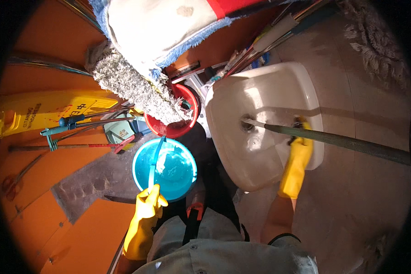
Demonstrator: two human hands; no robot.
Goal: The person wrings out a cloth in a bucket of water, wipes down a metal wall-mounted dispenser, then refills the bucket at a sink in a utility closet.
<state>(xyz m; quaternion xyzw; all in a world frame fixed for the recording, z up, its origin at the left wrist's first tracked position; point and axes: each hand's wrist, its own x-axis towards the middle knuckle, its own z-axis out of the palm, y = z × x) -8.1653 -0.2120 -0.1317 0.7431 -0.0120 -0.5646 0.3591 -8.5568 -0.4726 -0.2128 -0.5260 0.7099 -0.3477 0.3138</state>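
A yellow rubber glove covers each of my hands. My left hand (pixel 152 203) grips the light-blue handle (pixel 152 176) of a blue plastic bucket (pixel 193 185), which looks to have liquid in it. My right hand (pixel 300 144) is at the right side of a white ceramic basin (pixel 226 147), with its fingers around a dark object (pixel 297 123), probably a tap. A green-grey hose (pixel 328 137) crosses in front of that hand, and its pale end lies over the basin's drain (pixel 247 123).
A grey mop head (pixel 137 85) rests in a red bucket (pixel 192 102) beyond the blue one. At the left are a yellow caution sign (pixel 54 109), several long handles and a green dustpan (pixel 120 130). A white cloth with blue fringe (pixel 164 30) hangs above.
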